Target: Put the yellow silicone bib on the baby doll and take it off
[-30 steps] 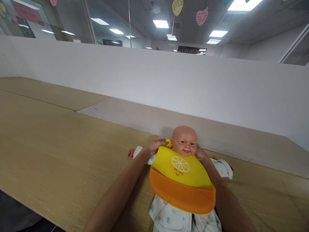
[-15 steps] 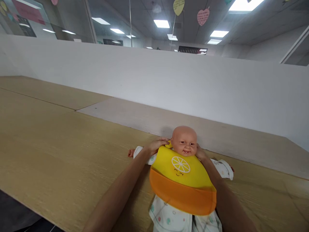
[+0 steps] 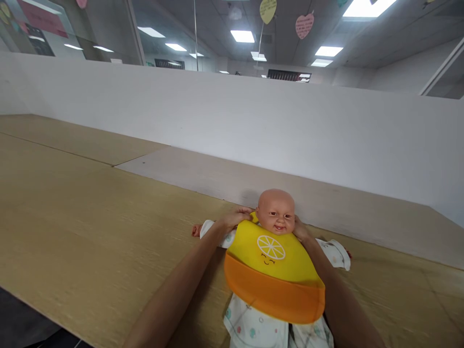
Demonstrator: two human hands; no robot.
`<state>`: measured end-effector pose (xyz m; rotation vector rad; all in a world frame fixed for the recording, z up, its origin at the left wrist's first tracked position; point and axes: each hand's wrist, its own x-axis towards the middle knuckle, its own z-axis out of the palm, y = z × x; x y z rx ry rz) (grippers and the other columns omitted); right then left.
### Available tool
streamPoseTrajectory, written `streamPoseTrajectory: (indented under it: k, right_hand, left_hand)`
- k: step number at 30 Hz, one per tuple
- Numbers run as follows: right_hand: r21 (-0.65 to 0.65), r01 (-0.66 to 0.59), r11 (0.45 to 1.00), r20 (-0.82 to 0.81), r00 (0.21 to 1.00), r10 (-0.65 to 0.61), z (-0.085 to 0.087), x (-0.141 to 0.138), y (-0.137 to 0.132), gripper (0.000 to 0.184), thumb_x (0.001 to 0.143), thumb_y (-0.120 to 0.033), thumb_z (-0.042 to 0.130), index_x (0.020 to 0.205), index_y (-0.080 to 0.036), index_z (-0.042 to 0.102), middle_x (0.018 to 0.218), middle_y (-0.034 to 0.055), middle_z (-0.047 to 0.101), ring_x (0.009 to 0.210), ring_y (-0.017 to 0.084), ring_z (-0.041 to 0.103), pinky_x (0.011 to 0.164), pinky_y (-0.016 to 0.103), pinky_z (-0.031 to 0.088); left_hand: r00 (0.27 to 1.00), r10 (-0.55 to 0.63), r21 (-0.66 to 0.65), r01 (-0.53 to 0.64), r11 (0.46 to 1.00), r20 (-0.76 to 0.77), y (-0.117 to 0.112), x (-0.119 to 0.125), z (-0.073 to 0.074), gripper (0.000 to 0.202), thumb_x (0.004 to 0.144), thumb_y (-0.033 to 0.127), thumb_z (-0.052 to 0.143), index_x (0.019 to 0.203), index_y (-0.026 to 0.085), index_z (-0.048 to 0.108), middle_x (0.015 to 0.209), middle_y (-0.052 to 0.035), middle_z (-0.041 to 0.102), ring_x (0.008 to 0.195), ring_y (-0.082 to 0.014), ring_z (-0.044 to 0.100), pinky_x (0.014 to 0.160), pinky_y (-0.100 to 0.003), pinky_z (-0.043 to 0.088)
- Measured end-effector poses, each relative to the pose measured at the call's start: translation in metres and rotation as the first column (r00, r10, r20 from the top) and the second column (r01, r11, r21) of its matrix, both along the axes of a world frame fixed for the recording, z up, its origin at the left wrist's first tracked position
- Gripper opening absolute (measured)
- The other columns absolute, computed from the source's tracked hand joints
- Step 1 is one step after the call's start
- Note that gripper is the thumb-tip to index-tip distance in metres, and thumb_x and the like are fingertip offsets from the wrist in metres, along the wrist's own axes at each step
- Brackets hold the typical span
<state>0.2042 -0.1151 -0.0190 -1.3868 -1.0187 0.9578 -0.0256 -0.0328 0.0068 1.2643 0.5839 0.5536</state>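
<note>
A baby doll (image 3: 276,210) lies on its back, arms spread, in a white printed outfit (image 3: 253,321). Over its chest is a yellow bib (image 3: 271,256) with a lemon slice and smiling face, and an orange pocket (image 3: 273,290) along the bottom. My left hand (image 3: 236,218) is closed on the bib's neck strap (image 3: 254,218), beside the doll's neck. On the other side, my right hand (image 3: 301,229) is curled in close to the neck. Its fingertips are hidden behind the head, so what it grips cannot be made out.
The doll rests on a wooden tabletop (image 3: 108,232), its near edge at lower left. A paler raised strip (image 3: 203,166) runs behind the doll, against a white partition wall (image 3: 232,113). Glass above the wall carries heart-shaped paper notes (image 3: 304,25).
The fingers of my left hand have shifted slightly at the neck strap. The doll's head has moved very slightly left; the bib and my right hand look nearly the same.
</note>
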Motion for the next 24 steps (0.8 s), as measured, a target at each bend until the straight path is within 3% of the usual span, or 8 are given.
streamPoseTrajectory:
  k: [6, 11, 16, 24]
  right_hand:
    - [-0.035, 0.122, 0.992, -0.031, 0.992, -0.123, 0.0054, 0.0007, -0.0007, 0.035, 0.048, -0.03, 0.073, 0.079, -0.015, 0.068, 0.093, 0.0102, 0.071, 0.077, 0.023, 0.062, 0.063, 0.03, 0.049]
    - [-0.015, 0.006, 1.0, -0.156, 0.988, -0.008, 0.0, 0.0011, 0.0011, 0.041, 0.051, -0.039, 0.072, 0.084, -0.015, 0.068, 0.095, 0.0109, 0.071, 0.08, 0.024, 0.063, 0.069, 0.034, 0.051]
    - [0.03, 0.08, 0.996, -0.014, 0.997, -0.079, -0.0031, 0.004, 0.003, 0.037, 0.051, -0.037, 0.072, 0.081, -0.016, 0.068, 0.098, 0.0107, 0.07, 0.084, 0.024, 0.062, 0.07, 0.033, 0.051]
    - [0.022, 0.003, 1.0, 0.022, 1.0, -0.003, -0.0011, 0.0013, 0.002, 0.035, 0.056, -0.044, 0.067, 0.075, -0.015, 0.067, 0.081, 0.0094, 0.071, 0.087, 0.026, 0.063, 0.073, 0.037, 0.051]
  left_hand:
    - [1.0, -0.027, -0.01, 0.027, 1.0, -0.005, -0.0001, 0.0021, 0.0019, 0.023, 0.054, 0.017, 0.066, 0.075, 0.012, 0.072, 0.06, -0.0008, 0.064, 0.045, -0.0094, 0.052, 0.046, -0.021, 0.036]
    - [0.998, 0.055, -0.031, -0.054, 0.998, 0.006, -0.0003, 0.0054, 0.0013, 0.029, 0.051, 0.013, 0.068, 0.079, 0.013, 0.072, 0.065, -0.0019, 0.068, 0.05, -0.0112, 0.056, 0.049, -0.022, 0.039]
    - [0.988, 0.157, -0.013, -0.157, 0.988, -0.01, 0.0017, 0.0081, -0.0016, 0.039, 0.048, 0.011, 0.069, 0.088, 0.014, 0.07, 0.063, 0.0, 0.066, 0.05, -0.0102, 0.055, 0.049, -0.021, 0.038]
    - [0.999, 0.034, -0.053, -0.034, 0.998, -0.003, -0.0011, 0.0018, 0.0009, 0.032, 0.051, 0.023, 0.078, 0.08, 0.011, 0.071, 0.067, -0.0039, 0.067, 0.052, -0.0118, 0.057, 0.052, -0.023, 0.041]
